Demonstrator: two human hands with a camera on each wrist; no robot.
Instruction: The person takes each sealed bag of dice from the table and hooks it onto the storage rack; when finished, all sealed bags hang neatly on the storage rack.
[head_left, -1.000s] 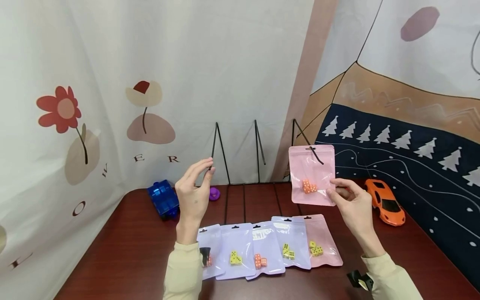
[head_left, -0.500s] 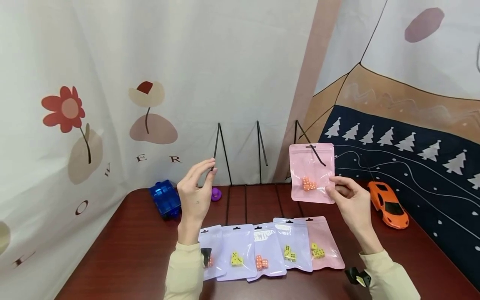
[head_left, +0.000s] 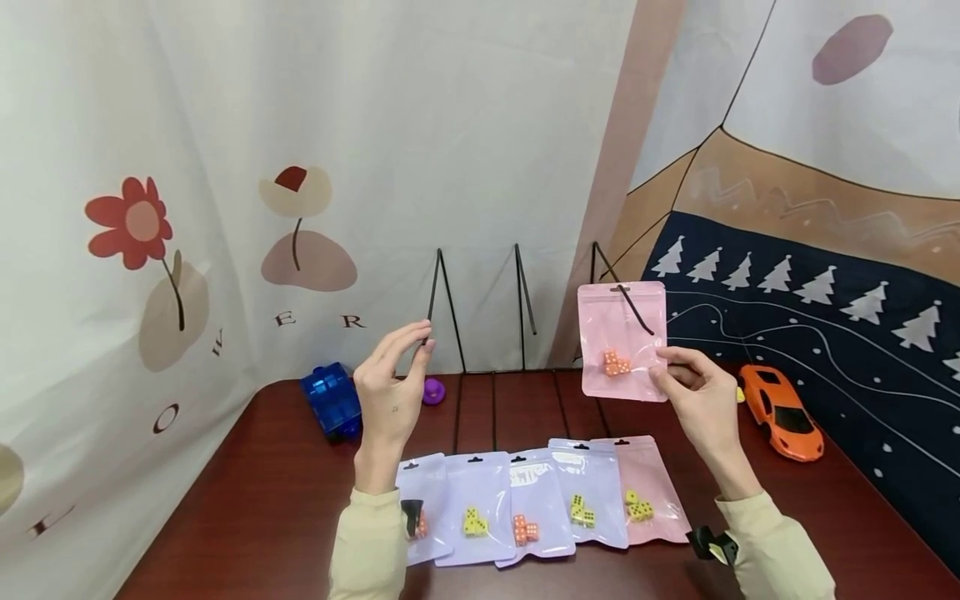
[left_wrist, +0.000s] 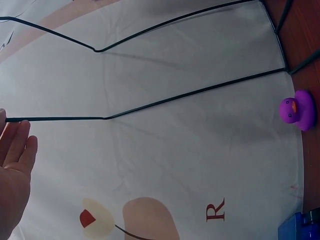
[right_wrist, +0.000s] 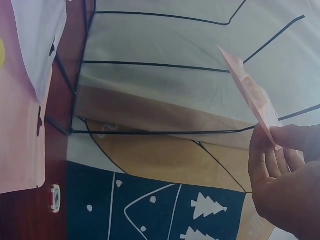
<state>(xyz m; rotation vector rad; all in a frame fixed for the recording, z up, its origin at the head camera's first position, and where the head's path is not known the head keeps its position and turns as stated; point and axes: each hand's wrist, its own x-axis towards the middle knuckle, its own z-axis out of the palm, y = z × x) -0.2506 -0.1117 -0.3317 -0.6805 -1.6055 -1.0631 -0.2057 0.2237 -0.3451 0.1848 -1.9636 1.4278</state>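
Observation:
My right hand pinches the right edge of a pink zip bag with orange dice inside. The right prong of a black wire rack passes through the bag's hang hole, and its tip sticks out in front. My left hand pinches the end of the rack's left prong between fingertips and thumb, also visible in the left wrist view with the prong. Below the hands lie lilac bags with yellow or orange dice, overlapping in a row, and a pink bag with yellow dice.
On the dark red table, a blue translucent toy and a purple rubber duck stand back left. An orange toy car is at the right. Behind the rack hangs a printed curtain. The middle prong carries no bag.
The pink bag has shifted slightly up and back along the right prong, with my right hand still on its edge. My left hand stays at the left prong's end. The head view has shifted slightly.

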